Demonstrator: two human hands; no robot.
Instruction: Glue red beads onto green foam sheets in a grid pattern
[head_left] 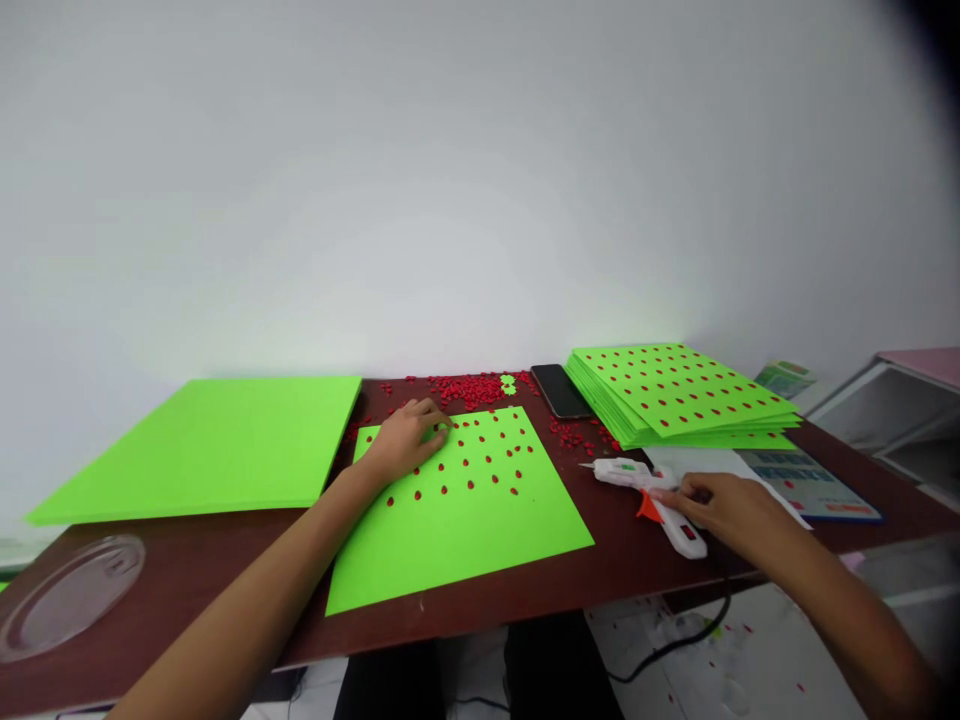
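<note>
A bright green sheet (450, 550) lies before me, its upper part dotted with rows of small red drop-shaped pieces (465, 463). My left hand (409, 437) rests on the sheet's upper left, palm down, thumb apart from the slightly bent fingers. It covers some of the rows. To the right of the sheet, my right hand (716, 505) pinches a white glue gun (682, 530) near its orange trigger (649, 508). The gun lies on its side at the tabletop, nozzle pointing left. Beyond the left fingers is a loose heap of red pieces (469, 388).
Plain green sheets (202, 450) are stacked at left, dotted sheets (675, 390) at right. A black phone (561, 391) lies by the wall. A clear plastic lid (75, 600) sits at the table's (247, 560) left end. A black cord (675, 645) hangs below the front edge.
</note>
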